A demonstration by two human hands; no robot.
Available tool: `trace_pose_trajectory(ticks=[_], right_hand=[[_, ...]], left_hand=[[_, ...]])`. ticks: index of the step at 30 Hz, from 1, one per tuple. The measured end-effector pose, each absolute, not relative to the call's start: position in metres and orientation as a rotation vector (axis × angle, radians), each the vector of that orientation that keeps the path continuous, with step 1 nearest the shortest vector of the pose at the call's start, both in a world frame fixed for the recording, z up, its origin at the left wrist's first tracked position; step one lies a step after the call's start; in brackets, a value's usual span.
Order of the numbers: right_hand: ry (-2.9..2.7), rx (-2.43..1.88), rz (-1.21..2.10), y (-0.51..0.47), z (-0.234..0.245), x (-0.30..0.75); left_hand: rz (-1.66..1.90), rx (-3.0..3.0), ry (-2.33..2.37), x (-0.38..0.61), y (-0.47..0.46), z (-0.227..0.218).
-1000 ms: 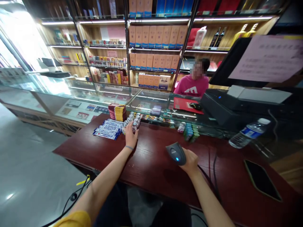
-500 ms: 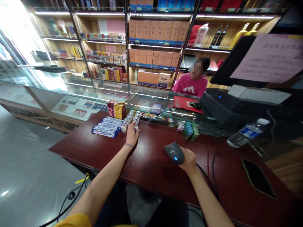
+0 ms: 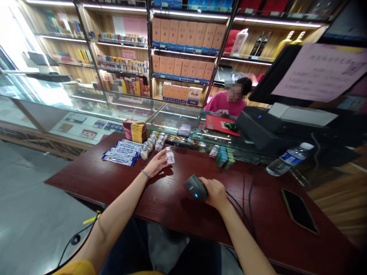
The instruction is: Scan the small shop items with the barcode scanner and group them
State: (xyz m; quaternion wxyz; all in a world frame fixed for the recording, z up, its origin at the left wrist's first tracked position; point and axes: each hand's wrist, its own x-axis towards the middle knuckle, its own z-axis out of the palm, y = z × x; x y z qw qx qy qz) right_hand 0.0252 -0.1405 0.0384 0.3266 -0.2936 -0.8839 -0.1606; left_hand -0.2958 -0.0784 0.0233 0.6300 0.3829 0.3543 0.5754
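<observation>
Left hand (image 3: 157, 164): pinching one small jar (image 3: 170, 156) at the fingertips, palm off the desk (image 3: 169, 194), shadow below. Right hand (image 3: 215, 192): wrapped round the grip of the handheld barcode scanner (image 3: 195, 188), blue light lit, nose aimed roughly left toward the jar. Trigger finger hidden, so can't tell if it's pressed.

Jar sits in the air over the desk, just right of the cluster of silver-capped jars (image 3: 147, 147), apart from the scanner. Print on it too small to read; can't tell if a barcode faces the scanner.

Looks like a present-and-read step. My take on doing it well:
- Fingertips at the edges only; don't cover print.
- Roll the jar with thumb and fingers till the code squares up to the nose. Curved side, so a flatter angle to the beam should read better.
- Leave a gap between nose and jar; touching likely kills the read.
- Tilt slightly if the shiny surface glares.
- Hold both hands steady for the read, wrist aim over arm aim.
- Mind the cable (image 3: 239, 206) right of your grip; leave slack.

Watch your left hand on the way out: the other jars stand close and could tip. The stick packs (image 3: 123, 152) lie just left of them, the red-and-yellow packet stack (image 3: 134, 131) behind.
</observation>
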Motion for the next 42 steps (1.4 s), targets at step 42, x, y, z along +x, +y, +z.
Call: trace_pose_trajectory(ticks=[42], right_hand=[[-1.703,-1.012,-0.564,-0.127,0.045,0.071]], left_hand=[[1.297,1.821,1.368,-0.06,0.021,-0.003]])
